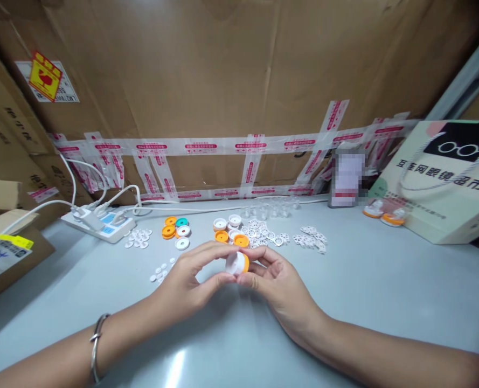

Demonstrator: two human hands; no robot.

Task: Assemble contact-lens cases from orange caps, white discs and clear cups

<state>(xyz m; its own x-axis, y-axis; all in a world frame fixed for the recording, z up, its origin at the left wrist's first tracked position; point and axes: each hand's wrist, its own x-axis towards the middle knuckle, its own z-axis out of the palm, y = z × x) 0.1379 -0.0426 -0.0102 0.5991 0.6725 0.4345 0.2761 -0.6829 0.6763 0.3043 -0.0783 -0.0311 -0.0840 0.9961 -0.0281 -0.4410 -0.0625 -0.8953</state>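
Both of my hands meet over the middle of the pale grey table (364, 285) around one small round cap (237, 263), white with an orange side. My left hand (191, 280), a metal bangle on its wrist, pinches the cap's white end with thumb and fingers. My right hand (275, 280) grips its orange side with curled fingers. Just beyond lie loose caps: orange, teal and white ones (176, 228), and more orange and white ones (229, 230). Small white discs (139, 237) and clear plastic pieces (263, 233) are scattered there too.
A white power strip (99, 223) with plugs and cables sits at the back left. Taped cardboard walls the back. A cardboard box (5, 253) stands left, a printed carton (445, 178) right, with orange-rimmed parts (384, 213) beside it. Clear cups (271, 207) line the back.
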